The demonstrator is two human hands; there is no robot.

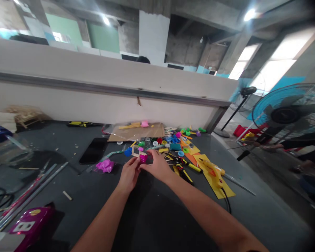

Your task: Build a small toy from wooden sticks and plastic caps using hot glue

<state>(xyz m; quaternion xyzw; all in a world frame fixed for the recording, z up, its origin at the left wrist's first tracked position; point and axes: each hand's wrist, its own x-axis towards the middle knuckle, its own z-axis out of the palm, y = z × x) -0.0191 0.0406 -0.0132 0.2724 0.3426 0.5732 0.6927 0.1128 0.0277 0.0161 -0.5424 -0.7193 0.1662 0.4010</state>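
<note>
Held between both hands over the dark table [152, 217] is a small craft model of pale wooden sticks [135, 154] with a bright magenta piece [143, 159] on it. My left hand [131, 172] pinches it from the lower left, fingers closed. My right hand [159, 166] curls around its right side, thumb and fingers closed on the magenta piece. A blue cap [128, 151] shows at the model's left end; whether it is attached I cannot tell. Crumpled magenta modelling clay or foil [105, 166] lies left of my hands.
A black phone [93, 151] lies left. Several coloured bottle caps [175, 147] cluster behind my hands, near a cardboard sheet [136, 132]. Yellow-handled pliers [185, 174] and a yellow glue gun [212, 170] lie right. A magenta tool [33, 224] sits front left; a fan [286, 113] stands right.
</note>
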